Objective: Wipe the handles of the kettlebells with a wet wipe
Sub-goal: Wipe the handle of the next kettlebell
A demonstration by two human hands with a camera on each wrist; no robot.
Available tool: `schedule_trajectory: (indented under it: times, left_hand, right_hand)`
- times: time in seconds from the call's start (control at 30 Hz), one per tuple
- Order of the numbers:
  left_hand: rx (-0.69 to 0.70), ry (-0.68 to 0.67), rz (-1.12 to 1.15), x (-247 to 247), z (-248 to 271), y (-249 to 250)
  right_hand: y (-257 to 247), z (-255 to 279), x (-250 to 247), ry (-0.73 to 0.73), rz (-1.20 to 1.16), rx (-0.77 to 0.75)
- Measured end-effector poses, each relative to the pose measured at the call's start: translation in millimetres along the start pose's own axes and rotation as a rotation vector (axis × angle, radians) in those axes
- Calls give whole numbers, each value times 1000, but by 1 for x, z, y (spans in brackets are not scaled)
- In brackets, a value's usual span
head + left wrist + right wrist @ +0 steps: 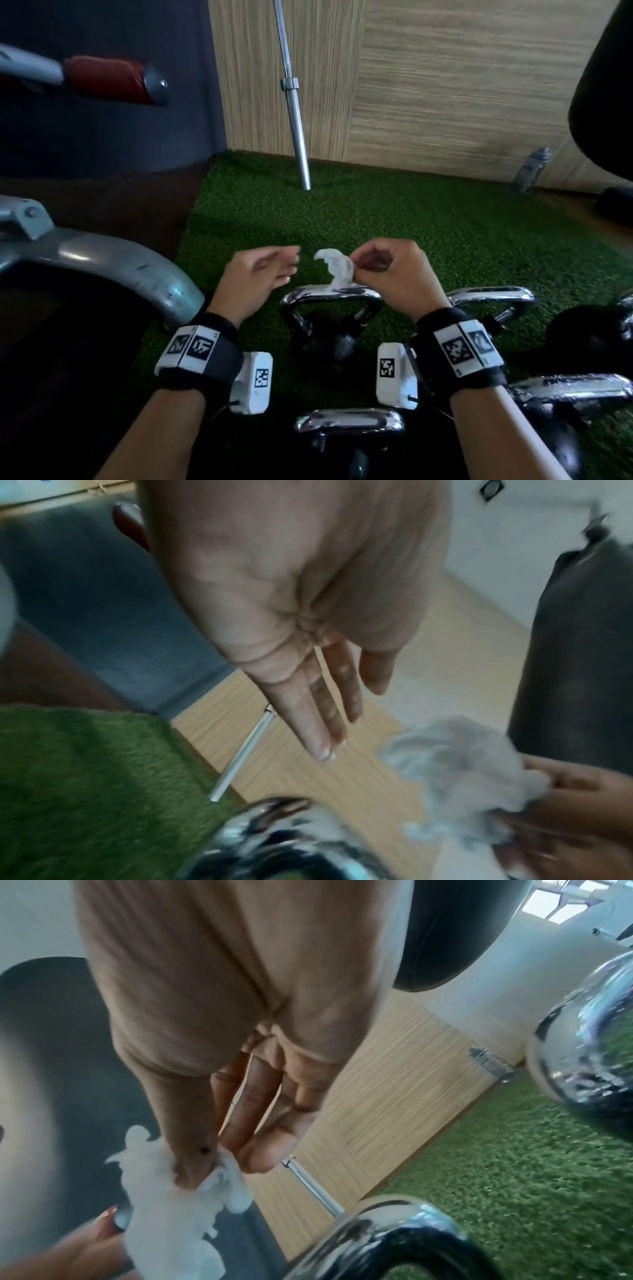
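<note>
Several black kettlebells with chrome handles stand on green turf. The middle kettlebell's handle (330,294) lies just below both hands. My right hand (387,270) pinches a crumpled white wet wipe (335,269) between thumb and fingers, and the wipe's lower end hangs down to the handle's top. In the right wrist view the wet wipe (178,1191) bunches under my thumb, above the chrome handle (369,1229). My left hand (263,270) hovers to the left of the wipe with straight fingers (318,718) and holds nothing. The wipe (459,767) shows blurred in the left wrist view.
More chrome handles stand at the right (493,296), the near right (575,387) and the near middle (349,421). A steel barbell (294,113) leans on the wooden wall behind. A grey machine frame (113,260) curves at the left. Green turf (376,212) stretches ahead.
</note>
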State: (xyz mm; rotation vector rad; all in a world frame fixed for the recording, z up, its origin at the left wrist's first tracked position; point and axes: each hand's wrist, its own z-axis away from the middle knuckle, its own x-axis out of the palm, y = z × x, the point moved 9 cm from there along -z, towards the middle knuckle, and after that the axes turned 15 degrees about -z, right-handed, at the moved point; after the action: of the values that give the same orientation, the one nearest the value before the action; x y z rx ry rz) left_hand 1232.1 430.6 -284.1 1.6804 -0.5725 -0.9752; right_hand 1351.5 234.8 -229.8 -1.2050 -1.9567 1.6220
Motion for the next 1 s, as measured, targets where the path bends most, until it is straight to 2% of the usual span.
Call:
schedule_trajectory:
  times: [0.07,0.17,0.3,0.37,0.43,0.5,0.57,0.63,0.7,0.77,0.83,0.9,1.0]
  left_hand:
    - [-33,-97,102,21,6,21]
    - [-106,-164,251,36,11,25]
    - [-144,-242,383,45,17,18]
    - [-134,-256,381,44,17,18]
    - [-82,-233,313,40,16,21]
    - [42,-106,134,26,10,23]
    - [204,78,-132,13,11,31]
    - [324,153,-321,20,19,40]
    - [399,128,-449,40,24,43]
    - [446,78,-583,61,26,41]
    - [464,54,-712,76,27,38]
    - [446,106,-746,74,28,34]
    - [377,264,-699,49,31,25]
  right_hand:
    - [-10,-4,16,-39,-14,-49]
    - [-21,-7,30,-48,-63,-92]
    - [-31,-4,32,54,37,-206]
    - [-29,-2,29,94,98,-217]
    - [-16,-2,25,50,96,-132]
    - [12,-5,11,12,106,9]
    - [51,-6,-19,97,204,148]
    - [93,1,-41,151,300,306]
    - [133,11,-32,-3,312,449]
    - [155,24,-13,-167,180,545]
    - [163,28,-3,-192,38,579]
    - [165,26,0,-182,-40,574]
    - [166,23,3,-179,-50,553]
